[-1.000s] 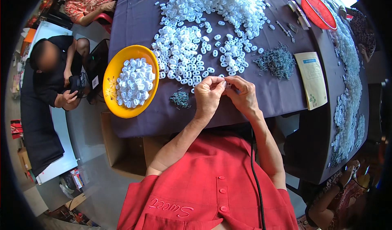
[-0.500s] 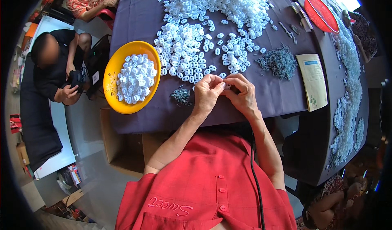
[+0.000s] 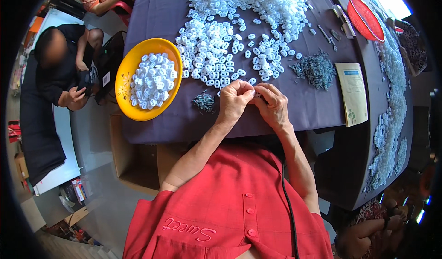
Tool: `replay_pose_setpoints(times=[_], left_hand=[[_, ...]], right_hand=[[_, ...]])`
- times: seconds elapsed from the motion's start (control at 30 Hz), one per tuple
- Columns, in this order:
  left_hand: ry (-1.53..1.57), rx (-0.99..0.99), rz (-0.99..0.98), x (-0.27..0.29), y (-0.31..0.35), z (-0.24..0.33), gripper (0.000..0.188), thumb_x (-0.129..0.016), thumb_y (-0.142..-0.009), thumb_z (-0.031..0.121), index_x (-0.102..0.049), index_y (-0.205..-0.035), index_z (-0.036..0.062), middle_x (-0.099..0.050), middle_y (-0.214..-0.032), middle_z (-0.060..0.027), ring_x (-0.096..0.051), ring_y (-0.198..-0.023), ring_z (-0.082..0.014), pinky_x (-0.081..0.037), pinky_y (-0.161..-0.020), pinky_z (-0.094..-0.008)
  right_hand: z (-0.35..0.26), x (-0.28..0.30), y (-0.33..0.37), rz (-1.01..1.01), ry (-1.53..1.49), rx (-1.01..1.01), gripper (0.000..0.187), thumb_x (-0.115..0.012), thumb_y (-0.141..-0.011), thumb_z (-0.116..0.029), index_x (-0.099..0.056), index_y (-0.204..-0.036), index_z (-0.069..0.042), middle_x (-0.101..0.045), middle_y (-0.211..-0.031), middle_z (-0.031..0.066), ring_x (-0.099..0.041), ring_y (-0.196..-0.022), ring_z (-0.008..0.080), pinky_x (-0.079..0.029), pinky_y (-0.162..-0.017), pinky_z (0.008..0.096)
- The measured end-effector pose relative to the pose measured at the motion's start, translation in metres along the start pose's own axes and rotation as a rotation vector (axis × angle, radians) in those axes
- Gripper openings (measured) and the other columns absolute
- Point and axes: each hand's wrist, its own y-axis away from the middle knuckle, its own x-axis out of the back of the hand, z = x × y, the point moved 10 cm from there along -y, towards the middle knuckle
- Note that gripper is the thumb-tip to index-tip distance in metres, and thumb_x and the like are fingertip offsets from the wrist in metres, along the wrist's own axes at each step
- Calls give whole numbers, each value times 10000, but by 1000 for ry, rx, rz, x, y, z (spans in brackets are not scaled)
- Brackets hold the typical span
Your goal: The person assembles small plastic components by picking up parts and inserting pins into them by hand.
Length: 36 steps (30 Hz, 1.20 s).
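My left hand [image 3: 235, 101] and my right hand [image 3: 273, 104] meet at the near edge of the dark-covered table. Thumbs and forefingers are pinched together around a small white plastic piece [image 3: 256, 94], mostly hidden by the fingertips. Just beyond lie many loose white oval pieces with two holes [image 3: 209, 47]. Beside my left hand is a little heap of thin grey-green pins [image 3: 204, 102]. A larger heap of the same pins [image 3: 315, 70] lies past my right hand. To the left, a yellow bowl [image 3: 123, 91] holds a pile of white pieces.
A cream booklet or packet [image 3: 352, 93] lies at the right, with small tools [image 3: 328, 37] farther back. A red basket [image 3: 366, 18] stands beyond them, near a long heap of translucent pieces [image 3: 391, 102]. A person in black [image 3: 60, 70] sits at left. An open cardboard box [image 3: 136, 162] is below the table.
The view has shifted slightly. My hands stay together over the same spot, and the fingertips now cover more of the white piece.
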Motion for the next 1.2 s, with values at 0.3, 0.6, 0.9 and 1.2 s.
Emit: replay_pose_setpoints(times=[0.3, 0.6, 0.9, 1.2], left_hand=[[-5, 14, 17, 0, 3, -1, 23, -597, -816, 10, -598, -793, 6, -603, -736, -24, -586, -650, -77, -537, -608, -232], [45, -35, 41, 1, 4, 2, 41, -573, -834, 7, -584, -802, -16, -602, -739, -39, -577, -638, -75, -538, -599, -227], [-10, -145, 30, -6, 7, 8, 48, -585, -839, 29, -586, -856, -16, -629, -777, -48, -601, -699, -86, -530, -622, -238], [-403, -420, 175, 21, 30, 56, 73, -553, -851, 22, -600, -897, -10, -635, -724, -53, -596, -613, -92, -493, -563, -218]], right_hand=[[6, 1, -1, -22, -65, -112, 211, -670, -673, -7, -637, -881, -17, -637, -887, 78, -634, -761, 188, -503, -651, 271], [15, -2, -1, -54, -151, -187, 266, -677, -644, 19, -649, -905, -23, -638, -922, 68, -624, -779, 152, -495, -681, 251], [12, 5, -3, -28, -92, -156, 254, -665, -639, 36, -642, -886, -14, -630, -909, 72, -615, -762, 148, -492, -664, 249], [-2, 11, -10, -101, 54, -53, 203, -701, -674, -38, -615, -857, -17, -608, -849, 115, -612, -704, 260, -495, -618, 318]])
